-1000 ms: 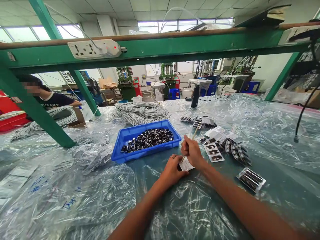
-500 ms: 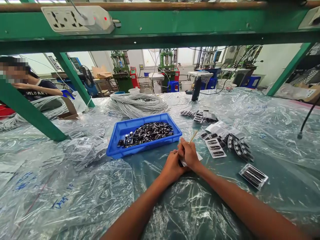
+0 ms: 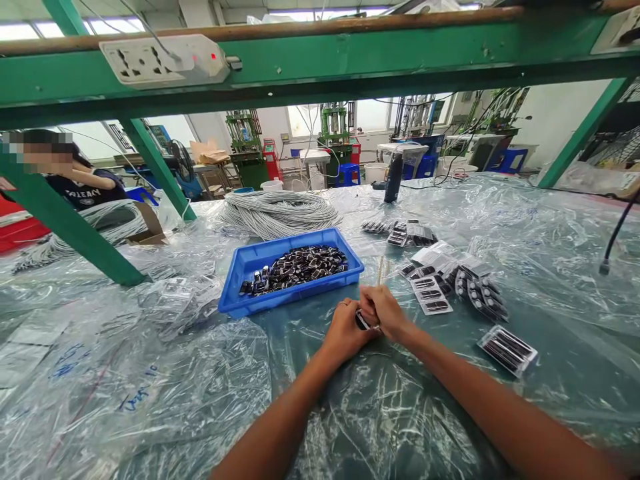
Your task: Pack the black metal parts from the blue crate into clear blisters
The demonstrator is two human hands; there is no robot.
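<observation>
The pack (image 3: 366,323) is between my hands, near the tray (image 3: 300,293). My left hand (image 3: 346,332) is closed around it, fingers and thumb at its edges, while my right hand (image 3: 386,312) clenches a thin stick (image 3: 381,272) against it. Filled packs (image 3: 431,295) lie to the right on plastic film (image 3: 560,267).

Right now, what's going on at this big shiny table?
Somebody's left hand is holding a small dark-and-white piece on the table. The right hand grips a thin, pale stick right against it. Nearby are a blue tray of little black parts and some flat packs.
</observation>
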